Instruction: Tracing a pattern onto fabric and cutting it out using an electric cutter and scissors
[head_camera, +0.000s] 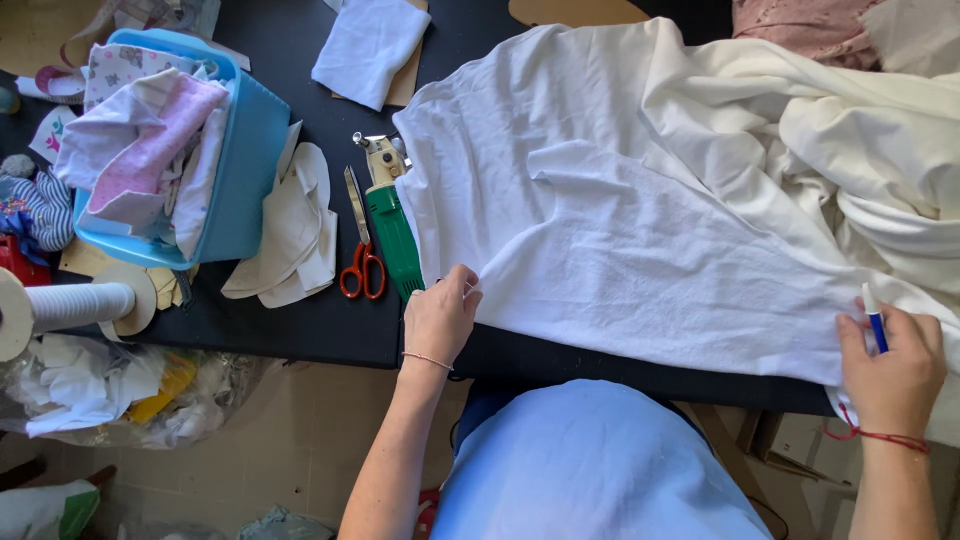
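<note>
The large white cotton sheet (620, 230) lies spread but unmarked on the black bench (300, 320); left hand (440, 318) pinches its edge, right hand (893, 365) grips a blue marker pen (874, 318).

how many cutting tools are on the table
2: red-handled scissors on the black table, left of the white fabric; a green electric cutter beside them, partly under the fabric's edge near the left hand. More may be hidden beneath the cloth.

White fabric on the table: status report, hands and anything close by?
Left hand pinches white fabric at near edge. Right hand presses the fabric, blue marker in its fingers. Green electric cutter partly under the cloth, red-handled scissors beside it.
</note>
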